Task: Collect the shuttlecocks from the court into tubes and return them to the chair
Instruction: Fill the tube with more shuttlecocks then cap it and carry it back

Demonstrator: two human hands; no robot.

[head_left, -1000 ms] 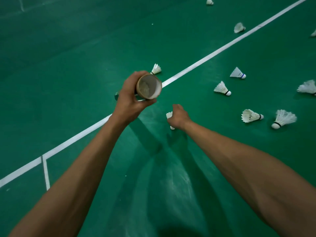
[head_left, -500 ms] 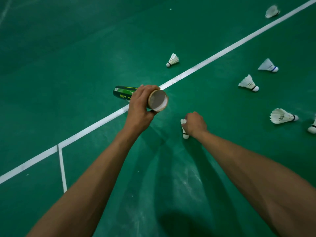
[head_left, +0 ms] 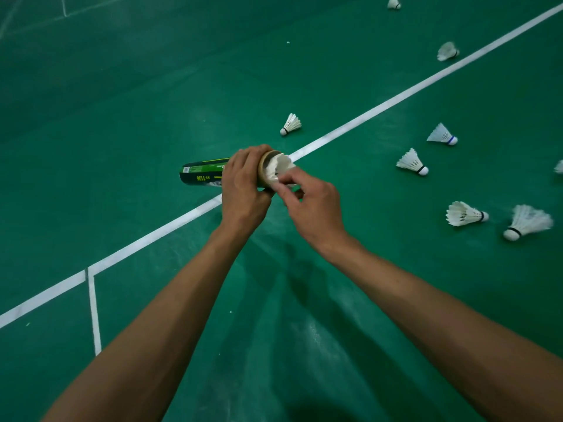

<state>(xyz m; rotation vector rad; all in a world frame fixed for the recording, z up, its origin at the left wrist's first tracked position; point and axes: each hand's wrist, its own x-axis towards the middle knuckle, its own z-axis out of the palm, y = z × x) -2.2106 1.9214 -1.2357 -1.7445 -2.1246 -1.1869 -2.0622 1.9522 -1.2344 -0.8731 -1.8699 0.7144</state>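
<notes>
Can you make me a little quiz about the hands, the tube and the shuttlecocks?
1. True or false: the left hand grips the green tube.
2. What does the right hand pinch at the tube's mouth? A. a shuttlecock B. a ball C. a lid
3. Fill in: the court floor is ____ with a white line across it.
Key: 1 true; 2 A; 3 green.

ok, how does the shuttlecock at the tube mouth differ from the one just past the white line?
The shuttlecock at the tube mouth is pinched by the right hand at the tube that the left hand grips; the shuttlecock past the line lies untouched on the court. The first's cork is hidden; the second's shows. Both have white feathers.
</notes>
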